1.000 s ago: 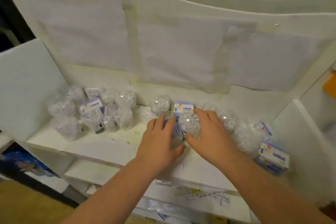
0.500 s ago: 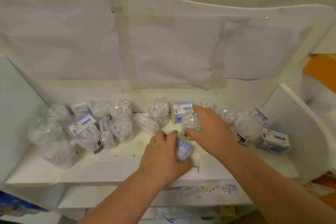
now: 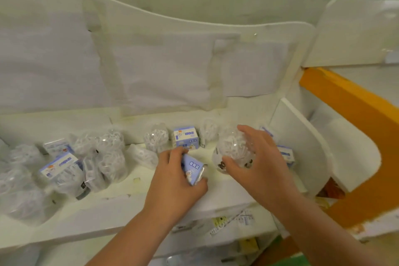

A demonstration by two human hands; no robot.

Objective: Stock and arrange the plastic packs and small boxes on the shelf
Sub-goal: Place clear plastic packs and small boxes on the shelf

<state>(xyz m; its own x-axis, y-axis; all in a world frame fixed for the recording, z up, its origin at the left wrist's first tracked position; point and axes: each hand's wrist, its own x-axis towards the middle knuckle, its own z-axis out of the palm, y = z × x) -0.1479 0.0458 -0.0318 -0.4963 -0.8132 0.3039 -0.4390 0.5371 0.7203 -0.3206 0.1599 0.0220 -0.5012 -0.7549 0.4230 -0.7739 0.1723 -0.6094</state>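
Now left hand [image 3: 172,181] gripping box [image 3: 192,168], right hand [image 3: 257,164] pack [image 3: 232,149]

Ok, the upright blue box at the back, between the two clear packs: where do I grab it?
Pinch the blue box by its top edges from above and the front. It stands upright with clear packs close on both sides, so only its top and front are open.

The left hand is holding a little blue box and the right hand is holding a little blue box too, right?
Not quite. The head view shows the left hand holding a little blue box, but the right hand is gripping a clear plastic pack of white pieces, not a box.
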